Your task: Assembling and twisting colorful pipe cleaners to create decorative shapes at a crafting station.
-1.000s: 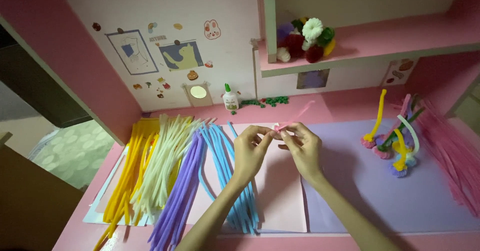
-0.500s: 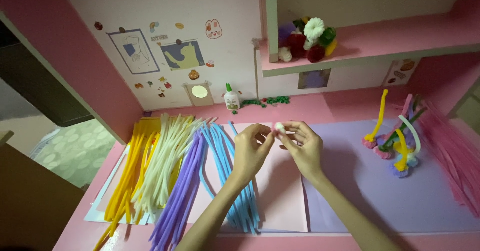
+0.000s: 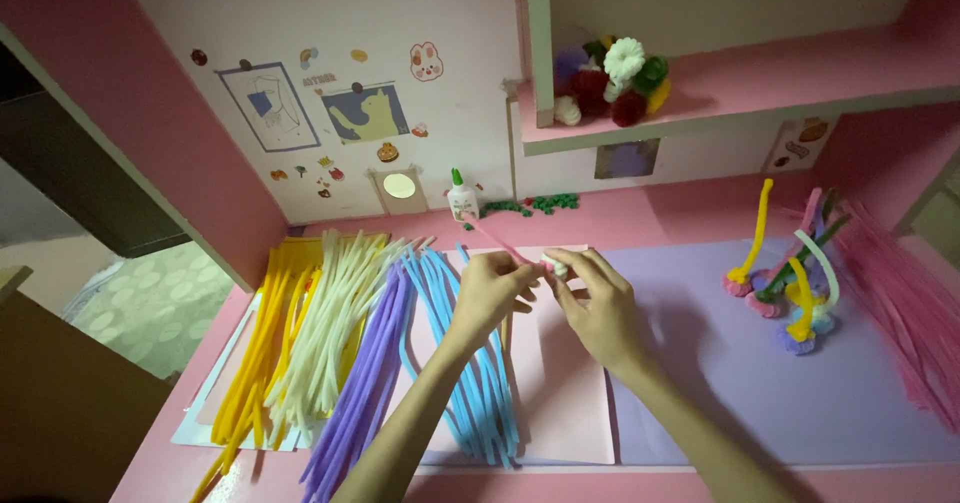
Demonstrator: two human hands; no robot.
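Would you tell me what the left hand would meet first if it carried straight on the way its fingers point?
The left hand points right, at the small white piece pinched between both hands, with the right hand directly behind it. Depth looks close, so contact is probably immediate.

The bare stretch of lilac paper sheet [image 3: 800, 403] right of the right hand [image 3: 600, 313] lies open between that hand and the cluster of finished pipe-cleaner flowers [image 3: 790, 283]. Left of the left hand [image 3: 490, 293], fuzzy blue pipe cleaners [image 3: 470, 363], purple ones [image 3: 365, 383], cream ones [image 3: 330, 333] and yellow ones [image 3: 265, 343] cover the desk. Behind the hands, a small white glue bottle with green cap [image 3: 461, 198] stands near the wall.
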